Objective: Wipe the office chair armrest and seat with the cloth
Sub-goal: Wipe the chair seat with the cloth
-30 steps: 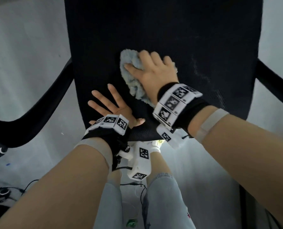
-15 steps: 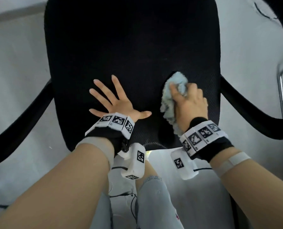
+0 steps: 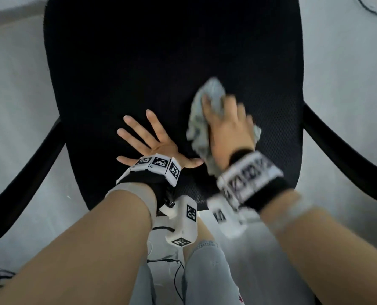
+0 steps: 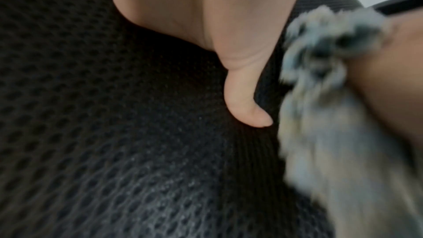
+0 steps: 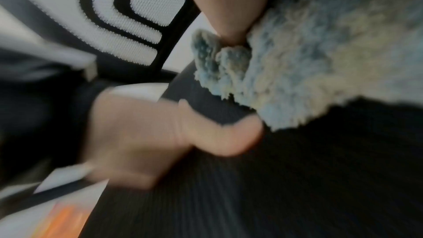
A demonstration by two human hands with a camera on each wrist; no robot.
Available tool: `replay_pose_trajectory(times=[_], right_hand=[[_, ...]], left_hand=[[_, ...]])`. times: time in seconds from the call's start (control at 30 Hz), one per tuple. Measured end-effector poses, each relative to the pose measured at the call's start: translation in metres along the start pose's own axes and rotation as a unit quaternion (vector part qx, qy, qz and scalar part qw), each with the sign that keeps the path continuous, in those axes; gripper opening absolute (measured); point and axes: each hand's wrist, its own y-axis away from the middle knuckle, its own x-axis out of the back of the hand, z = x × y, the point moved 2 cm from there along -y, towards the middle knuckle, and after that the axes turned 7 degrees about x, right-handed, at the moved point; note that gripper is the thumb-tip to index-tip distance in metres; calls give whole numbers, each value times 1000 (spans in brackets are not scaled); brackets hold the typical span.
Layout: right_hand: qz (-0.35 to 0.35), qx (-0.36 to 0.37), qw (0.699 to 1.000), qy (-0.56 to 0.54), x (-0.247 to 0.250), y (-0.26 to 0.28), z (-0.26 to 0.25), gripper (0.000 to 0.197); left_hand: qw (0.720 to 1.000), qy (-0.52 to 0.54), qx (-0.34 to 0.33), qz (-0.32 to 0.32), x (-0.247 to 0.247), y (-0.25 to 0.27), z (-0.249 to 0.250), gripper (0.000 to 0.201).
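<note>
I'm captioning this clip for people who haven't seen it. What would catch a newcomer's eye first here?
First, the pale fluffy cloth against the black mesh seat, with the right hand pressing it down right of centre, blurred with motion. Next, the left hand lying flat with spread fingers near the seat's front edge, beside the cloth. Black armrests curve out at both sides.

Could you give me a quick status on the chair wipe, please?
Left hand flat on seat. Right hand pressing cloth on seat. Nothing obstructing.
</note>
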Motion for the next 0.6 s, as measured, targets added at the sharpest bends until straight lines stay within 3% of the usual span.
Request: replay_pose_trajectory(times=[0.03, 0.1, 0.17, 0.23, 0.27, 0.3, 0.33, 0.37, 0.4, 0.5, 0.6], right_hand=[[-17, 15, 1000, 3, -9, 16, 1, 69], [-25, 24, 999, 12, -15, 19, 5, 77], [-33, 24, 999, 28, -10, -2, 2, 86], [14, 15, 1000, 13, 4, -31, -6, 81], [37, 6, 999, -4, 9, -44, -9, 76], [59, -1, 998, -17, 14, -54, -11, 71], [75, -8, 997, -22, 17, -60, -13, 69], [84, -15, 996, -23, 16, -60, -14, 66], [88, -13, 996, -22, 16, -55, -13, 64], [37, 54, 998, 5, 3, -19, 0, 68], [26, 106, 993, 48, -10, 8, 28, 78]], left_hand=[[1000, -23, 5, -21, -1, -4, -2, 146], [999, -29, 1, -37, -3, -9, -3, 151], [999, -29, -3, -20, -5, -9, -4, 154], [998, -38, 10, 42, -12, -10, -4, 150], [995, -24, 22, 93, -16, -10, -4, 138], [988, 2, 19, 154, -17, -7, -3, 110], [985, 32, 19, 168, -15, -3, 0, 74], [987, 38, 25, 157, -14, -3, 1, 55], [989, 38, 29, 140, -14, -3, 2, 62], [999, -13, 23, 38, -15, -7, 0, 141], [1000, 5, -5, -23, -7, -10, -3, 152]])
